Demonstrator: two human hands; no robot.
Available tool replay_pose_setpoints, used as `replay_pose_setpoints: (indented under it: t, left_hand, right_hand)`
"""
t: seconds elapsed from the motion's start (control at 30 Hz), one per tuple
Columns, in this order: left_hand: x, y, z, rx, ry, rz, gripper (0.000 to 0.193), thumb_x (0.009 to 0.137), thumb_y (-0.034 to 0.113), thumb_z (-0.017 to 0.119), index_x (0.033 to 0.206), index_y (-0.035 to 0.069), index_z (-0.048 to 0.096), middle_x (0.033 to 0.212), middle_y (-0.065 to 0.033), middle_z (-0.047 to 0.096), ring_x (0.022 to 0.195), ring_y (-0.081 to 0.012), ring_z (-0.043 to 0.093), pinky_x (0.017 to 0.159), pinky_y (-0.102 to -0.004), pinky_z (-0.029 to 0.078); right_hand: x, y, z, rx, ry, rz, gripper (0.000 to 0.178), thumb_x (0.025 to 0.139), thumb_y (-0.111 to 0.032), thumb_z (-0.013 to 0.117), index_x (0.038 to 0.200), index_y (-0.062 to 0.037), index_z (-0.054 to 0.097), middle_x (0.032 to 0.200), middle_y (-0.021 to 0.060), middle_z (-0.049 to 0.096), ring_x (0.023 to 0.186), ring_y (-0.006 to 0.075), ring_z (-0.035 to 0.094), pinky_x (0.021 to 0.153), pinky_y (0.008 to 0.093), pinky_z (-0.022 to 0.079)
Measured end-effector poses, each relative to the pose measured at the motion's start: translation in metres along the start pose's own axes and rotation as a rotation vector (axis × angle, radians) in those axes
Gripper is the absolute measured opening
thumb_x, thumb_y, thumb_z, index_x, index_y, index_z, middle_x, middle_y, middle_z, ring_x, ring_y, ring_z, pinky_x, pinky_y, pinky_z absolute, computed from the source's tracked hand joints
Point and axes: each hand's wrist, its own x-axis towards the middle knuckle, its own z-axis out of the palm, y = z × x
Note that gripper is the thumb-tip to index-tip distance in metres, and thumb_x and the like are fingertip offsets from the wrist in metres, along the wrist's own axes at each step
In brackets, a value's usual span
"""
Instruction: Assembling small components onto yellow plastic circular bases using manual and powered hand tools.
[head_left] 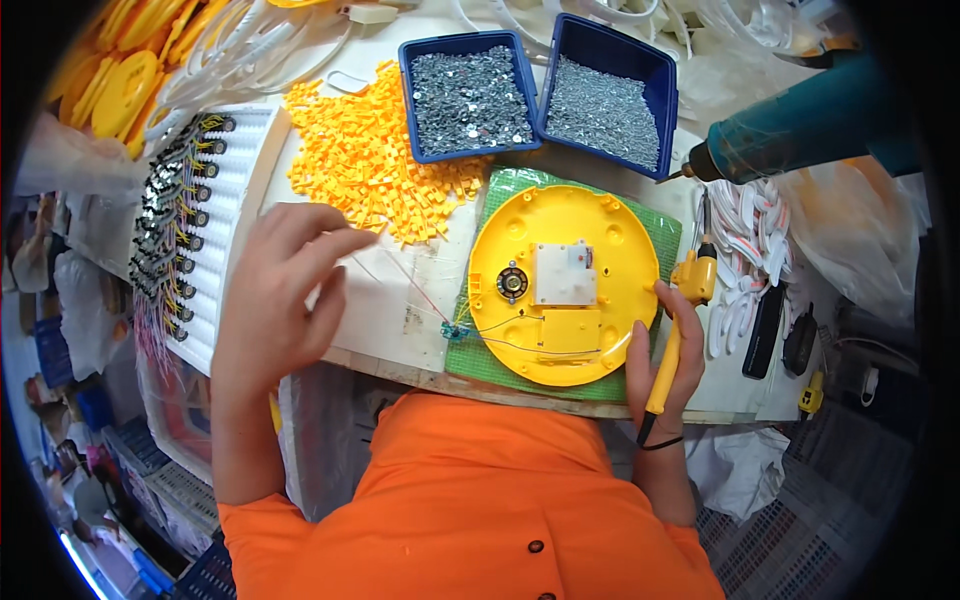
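Right grip [689, 362] wrapped round a yellow-handled tool [664, 376]; left grip [285, 290] loosely bent near thin wires [429, 302], hold unclear.

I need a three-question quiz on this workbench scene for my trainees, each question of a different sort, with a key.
1. Which hand holds the yellow tool: A) left, B) right, C) both?
2. True or false: both blue trays are filled with yellow pieces.
3. Fill in: the round yellow shell lies on a ____ mat.

Key:
1. B, the right hand.
2. False; the blue trays hold small metal parts.
3. Green.
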Motion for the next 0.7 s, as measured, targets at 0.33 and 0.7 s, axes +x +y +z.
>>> replay_pose_setpoints:
  t: [0.33, 0.7]
  left_hand:
    - [-0.003, 0.007, 0.042, 0.129, -0.312, 0.138, 0.029, 0.081, 0.014, 0.072, 0.11, 0.011, 0.072, 0.079, -0.003, 0.066, 0.073, -0.0253, 0.067, 0.067, -0.0407, 0.051]
    - [-0.014, 0.02, 0.053, -0.018, -0.102, 0.079, 0.03, 0.081, 0.014, 0.071, 0.11, 0.009, 0.07, 0.09, -0.0052, 0.069, 0.079, -0.0245, 0.068, 0.072, -0.0377, 0.052]
  right_hand:
    - [-0.001, 0.001, 0.002, -0.012, -0.005, -0.033, 0.054, 0.085, 0.006, 0.069, 0.136, 0.0009, 0.054, 0.129, 0.0199, 0.067, 0.117, 0.0366, 0.066, 0.104, 0.0434, 0.05]
    - [0.003, 0.002, 0.002, -0.006, -0.013, -0.053, 0.054, 0.085, 0.007, 0.069, 0.136, 0.0015, 0.054, 0.128, 0.0188, 0.068, 0.111, 0.0365, 0.067, 0.099, 0.0422, 0.053]
